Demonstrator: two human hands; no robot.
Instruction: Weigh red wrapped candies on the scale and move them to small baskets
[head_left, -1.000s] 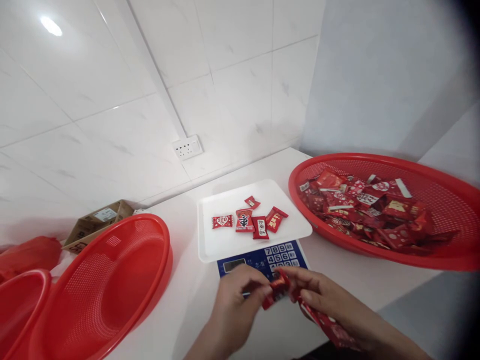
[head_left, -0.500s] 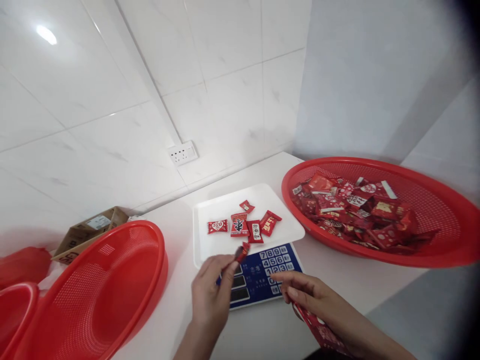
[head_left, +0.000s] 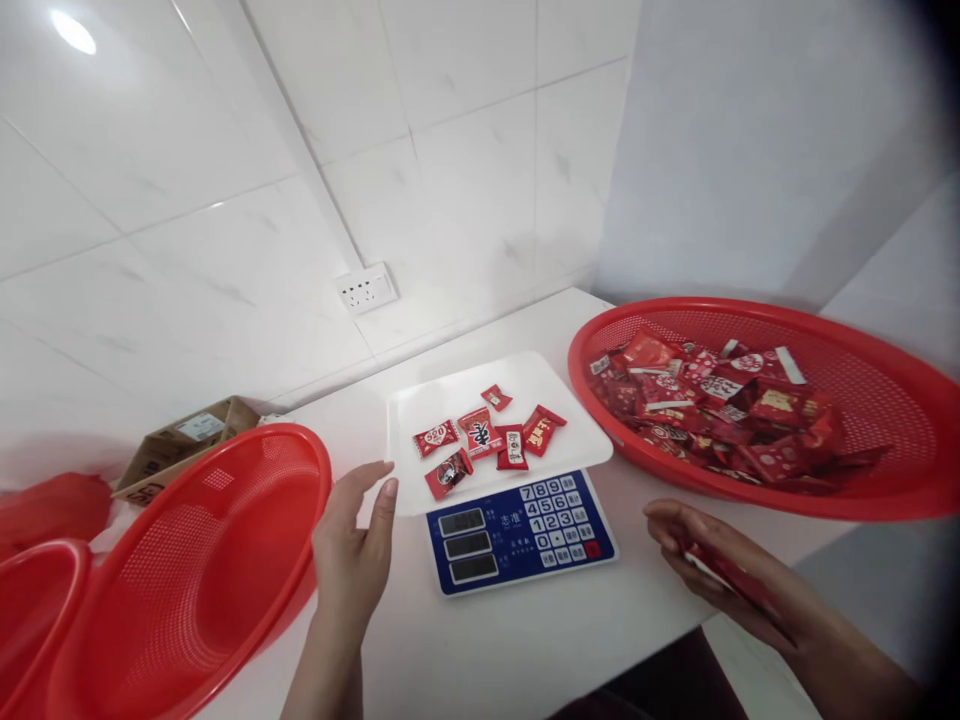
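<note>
My left hand [head_left: 356, 545] is at the left front corner of the white scale tray [head_left: 409, 490], thumb and fingers apart, holding nothing. Several red wrapped candies lie on the tray, among them a dark-and-red candy [head_left: 449, 474] at the near left and a "520" candy [head_left: 436, 437] behind it. In front of the tray is the blue scale panel [head_left: 517, 520] with its keys and displays. Right of the scale, my right hand [head_left: 712, 560] is curled around red candy packets [head_left: 739, 585], partly hidden by the fingers.
A large red basket [head_left: 885, 345] heaped with red-wrapped candies stands at the right. At the left are another red basket [head_left: 300, 450], part of a further red basket [head_left: 64, 570] and a cardboard box [head_left: 184, 445]. A wall socket [head_left: 367, 288] is behind the white table [head_left: 547, 630].
My left hand has let go of a dark-and-red candy, now on the tray, and moved left. My right hand has moved right, away from the scale keys, still holding the packets.
</note>
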